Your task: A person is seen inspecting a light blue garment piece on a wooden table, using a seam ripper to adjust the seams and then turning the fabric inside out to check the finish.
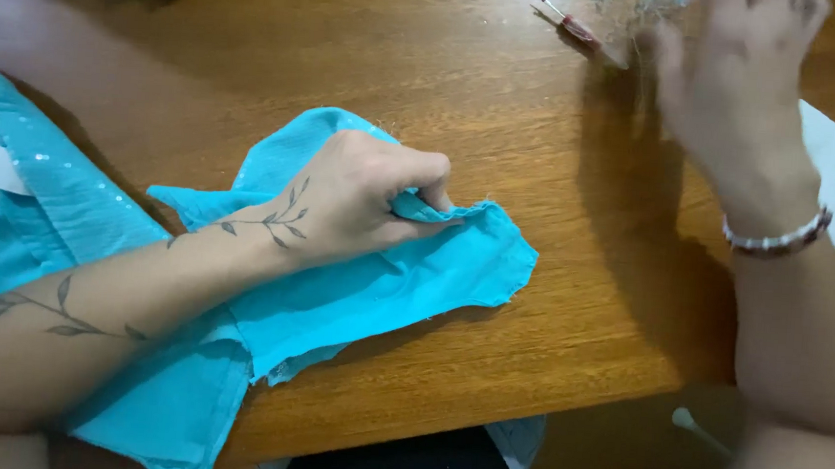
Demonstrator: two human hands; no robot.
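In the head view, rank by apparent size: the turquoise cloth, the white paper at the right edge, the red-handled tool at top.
1. turquoise cloth, by far the largest
2. white paper, partly hidden behind the right hand
3. red-handled tool, smallest, though farthest from the camera

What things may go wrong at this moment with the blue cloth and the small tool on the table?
1. The left hand pinches only one fold of the turquoise cloth, whose end lies near the table edge; it may slide off.
2. The right hand is blurred beside the red-handled tool; it might get pricked.
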